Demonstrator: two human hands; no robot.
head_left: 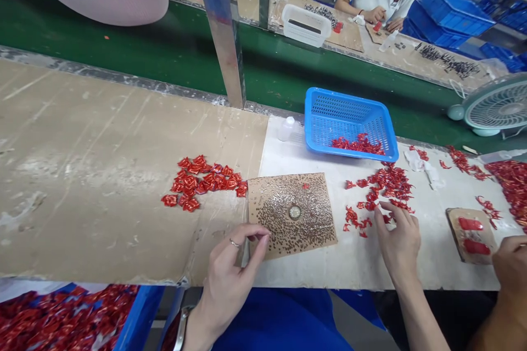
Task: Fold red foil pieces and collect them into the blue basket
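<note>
My left hand (234, 263), with a ring on one finger, rests at the near left corner of a brown pitted work pad (293, 213). Its thumb and forefinger are pinched together; what they hold I cannot make out. My right hand (397, 238) lies on the white table surface with fingers stretched toward a loose pile of small red parts (381, 189). A second pile of red parts (201, 181) lies left of the pad. One red piece (305, 186) sits on the pad's far edge.
A blue basket (349, 120) holding red parts stands behind the pad, a small white bottle (287, 128) beside it. A neighbour's hand (510, 263) and pad (471, 233) are at right. A fan (496, 107), a metal post (224, 27), a green conveyor (123, 49) lie beyond.
</note>
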